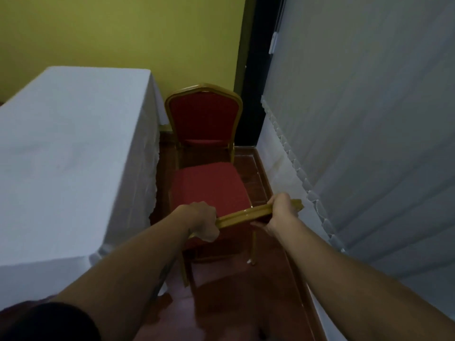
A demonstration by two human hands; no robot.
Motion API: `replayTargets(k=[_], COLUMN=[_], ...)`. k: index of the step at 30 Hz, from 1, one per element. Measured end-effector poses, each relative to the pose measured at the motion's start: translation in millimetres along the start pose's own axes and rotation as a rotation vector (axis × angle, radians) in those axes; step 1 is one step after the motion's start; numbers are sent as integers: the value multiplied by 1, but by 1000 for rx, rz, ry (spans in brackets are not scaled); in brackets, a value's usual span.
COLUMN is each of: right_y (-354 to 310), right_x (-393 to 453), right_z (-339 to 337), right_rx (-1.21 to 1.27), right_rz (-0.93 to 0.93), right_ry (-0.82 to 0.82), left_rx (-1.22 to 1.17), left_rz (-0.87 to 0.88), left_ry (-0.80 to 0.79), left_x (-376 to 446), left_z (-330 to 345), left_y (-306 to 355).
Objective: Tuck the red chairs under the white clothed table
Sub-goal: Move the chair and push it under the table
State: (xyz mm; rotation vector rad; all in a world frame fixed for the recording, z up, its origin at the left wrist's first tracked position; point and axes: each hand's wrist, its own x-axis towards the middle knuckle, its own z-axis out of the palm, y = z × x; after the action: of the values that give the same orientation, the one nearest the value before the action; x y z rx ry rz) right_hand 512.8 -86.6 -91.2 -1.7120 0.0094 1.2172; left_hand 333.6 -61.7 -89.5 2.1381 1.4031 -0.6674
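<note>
A red chair (208, 187) with a gold frame stands right below me, its seat beside the long side of the white clothed table (69, 148). My left hand (203, 221) grips the left end of its gold backrest top rail. At the right end of that rail my right hand (282, 212) is also closed on it. A second red chair (203, 116) stands farther off by the table's far corner, its backrest upright and facing me. The near chair's backrest padding is hidden below the rail.
White vertical blinds (369, 143) run along the right side, leaving a narrow aisle of dark red floor (248, 286). A yellow wall (123, 33) closes the far end, with a dark strip (256, 70) beside it.
</note>
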Motion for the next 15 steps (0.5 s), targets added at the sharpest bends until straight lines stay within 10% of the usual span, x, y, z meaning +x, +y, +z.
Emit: replayTargets(k=[15], right_y=[-66], right_x=[89], right_z=[-32], right_rx=[-289], right_rz=[12], right_ry=[-323], left_rx=[-305], left_rz=[-383], left_ry=[173], left_x=[15], left_z=[14], left_y=[113])
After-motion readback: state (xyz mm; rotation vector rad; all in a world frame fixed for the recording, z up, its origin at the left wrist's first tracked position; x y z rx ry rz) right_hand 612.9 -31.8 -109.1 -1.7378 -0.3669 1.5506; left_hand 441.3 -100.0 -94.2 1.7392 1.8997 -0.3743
